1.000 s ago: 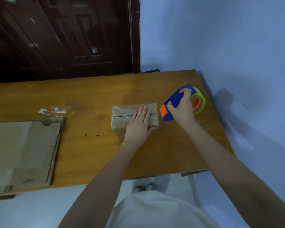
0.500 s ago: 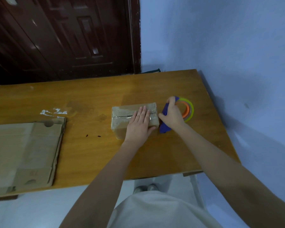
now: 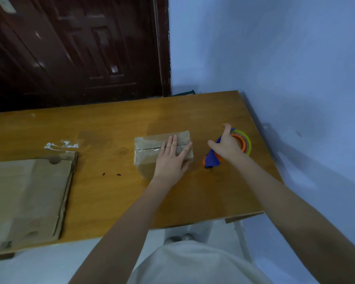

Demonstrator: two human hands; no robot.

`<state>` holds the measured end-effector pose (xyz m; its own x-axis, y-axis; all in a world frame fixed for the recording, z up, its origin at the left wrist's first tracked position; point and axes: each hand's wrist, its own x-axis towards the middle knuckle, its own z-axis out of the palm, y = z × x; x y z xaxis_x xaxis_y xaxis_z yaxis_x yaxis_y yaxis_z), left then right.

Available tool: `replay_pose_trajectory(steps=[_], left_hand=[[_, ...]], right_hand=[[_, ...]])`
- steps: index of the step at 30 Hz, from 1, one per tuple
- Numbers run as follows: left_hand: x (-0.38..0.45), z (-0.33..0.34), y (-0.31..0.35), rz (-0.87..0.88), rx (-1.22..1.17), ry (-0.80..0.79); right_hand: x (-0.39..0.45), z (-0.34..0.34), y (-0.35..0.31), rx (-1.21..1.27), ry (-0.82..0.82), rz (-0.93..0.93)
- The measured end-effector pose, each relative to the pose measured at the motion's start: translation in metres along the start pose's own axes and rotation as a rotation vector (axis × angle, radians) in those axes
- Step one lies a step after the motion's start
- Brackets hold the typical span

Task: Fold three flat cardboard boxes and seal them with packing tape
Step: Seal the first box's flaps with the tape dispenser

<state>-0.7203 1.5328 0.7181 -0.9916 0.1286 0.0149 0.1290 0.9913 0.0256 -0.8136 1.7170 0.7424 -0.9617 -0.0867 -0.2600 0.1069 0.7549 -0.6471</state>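
Head view only, so just one angle to go on. Small folded brown cardboard box (image 3: 162,149) sitting mid-table on the orange-brown wooden table (image 3: 115,193), long axis running left-right, clear tape along the top seam. Left hand (image 3: 171,160) pressed flat on its right half, fingers straight and together, pinning rather than gripping. Blue and orange tape dispenser with a yellow-green roll (image 3: 230,149) just right of the box, not touching it. Right hand (image 3: 226,145) draped over the dispenser, fingers spread loose, thumb out; can't tell whether actually gripping or letting go. Right hand clearly the nearer one to the tape. Stack of flat brown cardboard sheets (image 3: 27,198) well off to the left, probably the next boxes. No readable brands or writing anywhere.
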Motion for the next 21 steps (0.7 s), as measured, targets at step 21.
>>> replay_pose_trajectory(steps=[21], left_hand=[[-0.006,0.002,0.005,0.005,0.044,-0.003]], right_hand=[[-0.012,-0.012,0.010,0.209,0.001,0.250]])
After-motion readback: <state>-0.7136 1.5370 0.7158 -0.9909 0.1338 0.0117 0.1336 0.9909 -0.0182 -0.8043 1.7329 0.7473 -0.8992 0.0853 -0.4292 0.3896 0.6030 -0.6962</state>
